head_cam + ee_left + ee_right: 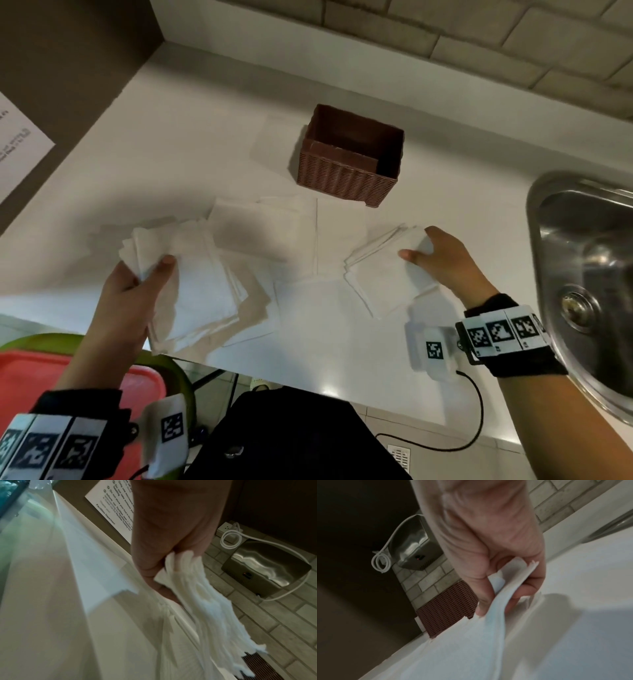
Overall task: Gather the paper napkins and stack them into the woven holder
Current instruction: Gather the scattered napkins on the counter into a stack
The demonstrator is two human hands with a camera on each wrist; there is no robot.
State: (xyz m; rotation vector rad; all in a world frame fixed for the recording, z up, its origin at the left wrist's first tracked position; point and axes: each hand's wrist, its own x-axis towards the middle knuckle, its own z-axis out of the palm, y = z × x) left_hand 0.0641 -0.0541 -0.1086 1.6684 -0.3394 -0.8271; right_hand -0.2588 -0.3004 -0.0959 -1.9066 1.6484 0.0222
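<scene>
A brown woven holder (349, 171) stands empty at the back of the white counter (171, 164); its side also shows as the woven holder (447, 609) in the right wrist view. My left hand (137, 291) pinches the corner of a stack of white napkins (195, 291), thumb on top; the same bunch of napkins (205, 608) hangs from my left hand (164, 566). My right hand (435, 257) grips a second pile of napkins (383, 274), and in the wrist view that right hand (505, 596) holds the napkin edges (488, 635) between thumb and fingers. More loose napkins (260, 226) lie between the piles.
A steel sink (589, 274) is set into the counter at the right. A red tray (41, 373) on a green rim sits below the counter edge at the left. A metal wall unit (264, 568) with a white cable hangs on the tiled wall. A printed notice (17, 144) is on the left wall.
</scene>
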